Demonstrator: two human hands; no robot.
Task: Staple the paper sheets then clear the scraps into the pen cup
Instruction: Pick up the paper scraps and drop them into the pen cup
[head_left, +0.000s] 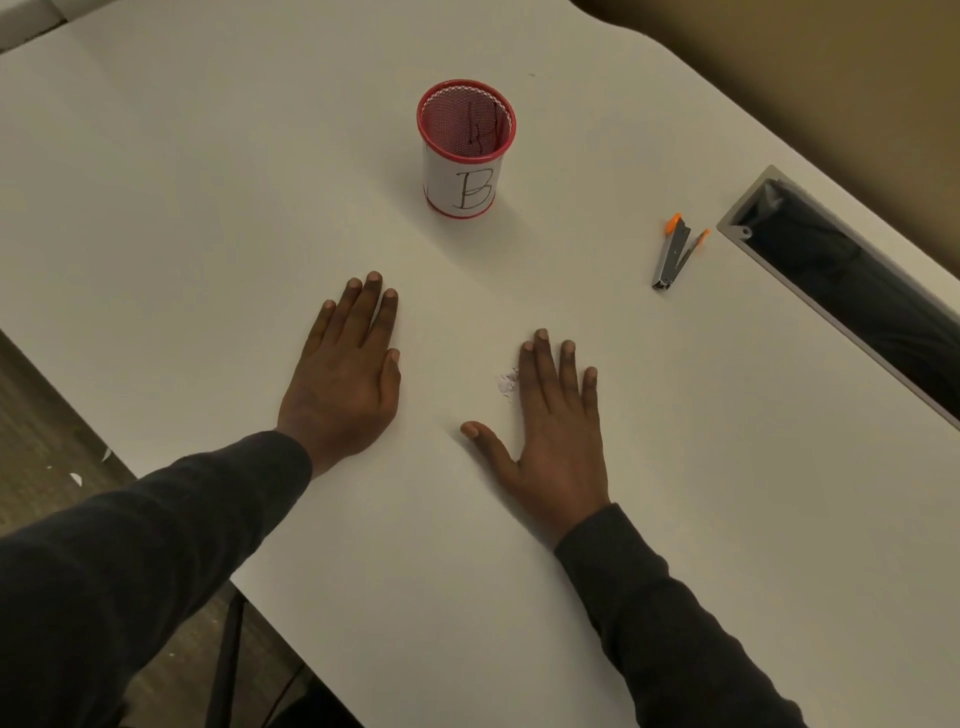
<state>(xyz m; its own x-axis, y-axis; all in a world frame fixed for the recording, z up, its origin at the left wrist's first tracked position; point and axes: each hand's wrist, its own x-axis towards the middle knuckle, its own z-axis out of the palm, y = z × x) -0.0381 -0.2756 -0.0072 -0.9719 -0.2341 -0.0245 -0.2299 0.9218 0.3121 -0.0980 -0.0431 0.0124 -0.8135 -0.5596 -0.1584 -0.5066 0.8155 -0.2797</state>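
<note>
From the head camera, the two dark sleeves come first: the left sleeve (130, 571) crosses the near table edge and the right sleeve (675, 634) lies over the white table (208, 208). Ahead of them both hands lie palm down and hold nothing. The left hand (345, 374) rests flat with its fingers straight and close together, so its grip is apart. The right hand (556, 431) is also flat, thumb spread wide toward the middle, and its grip is apart too.

A small cluster of white scraps (508, 383) lies on the table just beside the right forefinger, in the gap between the hands. With a palm on each side, the hands look placed to sweep or pinch those bits together.

Beyond the hands, well apart from the scraps, the red mesh pen cup (466, 150) stands upright with a white label marked B facing the person. Its open mouth is ready to take what is gathered.

The stapler (678, 254), grey with orange ends, lies off to the right near a dark slot (857, 312) in the table, and no hand touches it. It looks set aside, so the stapling seems to be done. No paper sheets show apart from the white table, so I cannot tell where they are.

A few pale bits lie on the floor (31, 415) at the left.
</note>
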